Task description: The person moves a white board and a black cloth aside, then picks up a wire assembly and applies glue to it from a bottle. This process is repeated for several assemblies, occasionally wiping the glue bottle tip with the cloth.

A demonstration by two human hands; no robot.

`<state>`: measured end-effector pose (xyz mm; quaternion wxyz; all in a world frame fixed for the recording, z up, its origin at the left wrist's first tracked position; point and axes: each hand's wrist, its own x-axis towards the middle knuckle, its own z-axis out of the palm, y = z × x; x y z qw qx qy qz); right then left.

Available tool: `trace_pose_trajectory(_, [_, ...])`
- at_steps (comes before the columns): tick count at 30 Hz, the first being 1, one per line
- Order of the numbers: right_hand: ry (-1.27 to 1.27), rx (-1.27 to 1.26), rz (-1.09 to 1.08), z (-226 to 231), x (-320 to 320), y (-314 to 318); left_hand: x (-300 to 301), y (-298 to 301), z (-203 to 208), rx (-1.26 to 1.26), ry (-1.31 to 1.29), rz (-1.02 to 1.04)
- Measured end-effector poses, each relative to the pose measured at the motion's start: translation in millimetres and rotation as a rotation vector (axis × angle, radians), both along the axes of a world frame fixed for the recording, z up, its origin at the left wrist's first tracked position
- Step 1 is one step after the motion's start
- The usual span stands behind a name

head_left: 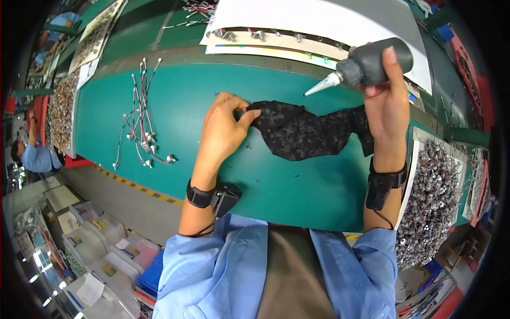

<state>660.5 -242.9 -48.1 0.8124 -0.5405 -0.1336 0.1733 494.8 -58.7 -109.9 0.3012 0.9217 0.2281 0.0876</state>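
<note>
A black, mottled cloth (300, 130) lies crumpled on the green mat. At its left corner my left hand (226, 125) is closed, thumb and fingertips pinched on the fabric. Whether anything small is also between those fingertips is hidden. My right hand (390, 101) is wrapped round a dark grey squeeze bottle (380, 61), raised above the cloth's right part. The bottle lies nearly sideways, its white pointed nozzle (324, 84) aimed left and slightly down, its tip apart from the cloth. Both wrists wear black strapped devices.
Several red-and-black wires with small metal parts (143, 127) lie on the green mat (186, 90) at left. White sheets and a strip with small metal parts (281, 37) lie at the back. Trays heaped with parts (433, 202) flank both sides. Another person (37, 154) sits far left.
</note>
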Motion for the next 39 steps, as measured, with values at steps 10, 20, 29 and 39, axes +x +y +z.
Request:
trace_pose_trajectory(10, [0.011,-0.272,0.093,-36.2,-23.7,19.6,-2.1,-6.4,2.4,-1.457,-0.216,0.112])
trace_pose_trajectory(20, [-0.336,-0.414,0.071,-19.5,-43.8,25.9,5.0,-25.7,-5.7,-1.298,-0.431,0.129])
trace_pose_trajectory(29, [-0.272,-0.366,0.05,-14.7,-41.5,19.5,3.4,-30.4,-1.9,-1.138,-0.426,0.038])
trace_pose_trajectory(39, [-0.086,-0.028,-0.154,-10.0,-15.5,8.8,-13.1,-7.5,-7.2,-0.657,-0.189,0.195])
